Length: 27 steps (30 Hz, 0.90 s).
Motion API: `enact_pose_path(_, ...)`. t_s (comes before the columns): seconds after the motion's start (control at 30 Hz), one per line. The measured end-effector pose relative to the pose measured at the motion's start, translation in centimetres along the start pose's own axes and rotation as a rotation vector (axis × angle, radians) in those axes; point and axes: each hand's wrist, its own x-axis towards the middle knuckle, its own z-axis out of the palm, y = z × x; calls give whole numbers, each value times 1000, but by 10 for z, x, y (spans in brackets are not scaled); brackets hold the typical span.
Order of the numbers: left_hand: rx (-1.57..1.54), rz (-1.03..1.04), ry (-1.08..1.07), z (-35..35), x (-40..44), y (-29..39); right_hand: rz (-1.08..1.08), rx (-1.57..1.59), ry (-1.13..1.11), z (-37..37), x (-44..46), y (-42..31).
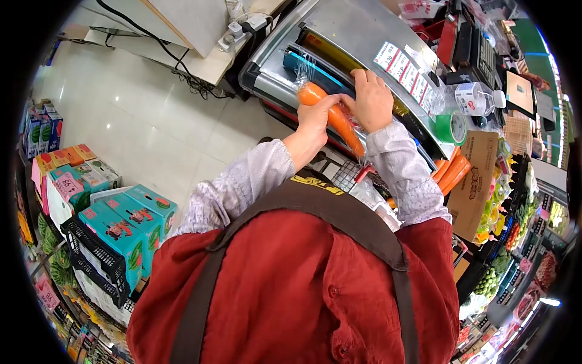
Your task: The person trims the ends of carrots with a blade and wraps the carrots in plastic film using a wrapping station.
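Observation:
A thick orange carrot [347, 134], partly covered in clear plastic film, lies slantwise over the front of a metal wrapping machine [357, 30]. Whether a second carrot lies beneath it is hidden. My left hand [313, 124] is closed around its middle. Crumpled film [305, 71] stands up at the carrot's upper end. Close by on the right, my right hand [373, 100] has curled fingers at the machine's dark slot, with its thumb near my left fingertips. What those fingers pinch is hidden. A blue-edged bar [315, 73] runs along the machine beside the carrot.
Price labels [403, 70] are stuck on the machine. A plastic bottle [473, 99] and green tape roll [450, 127] lie at its right. More carrots [453, 173] sit beside a cardboard box [476, 182]. A power strip [245, 30] and cables are at upper left; teal boxes [124, 224] stand left.

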Motion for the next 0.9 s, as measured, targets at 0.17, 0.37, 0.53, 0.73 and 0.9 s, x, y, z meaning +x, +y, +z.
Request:
enact_pose_path(0.17,80,17,-14,2,-2,1,-21,-110,-2,3,4,-2)
enact_pose_path(0.37,90,93,-277,7,-20,2,-91,-241,13,13,6,0)
enact_pose_path(0.53,-117,-45,-404,-9,-46,20,-185,4,63,18,6,13)
enact_pose_path(0.73,-68,-52,-192,-33,-19,-5,-203,40,124,27,2,16)
enact_pose_path(0.9,-50,-149,-159,-24,-39,-2,-200,47,111,28,4,18)
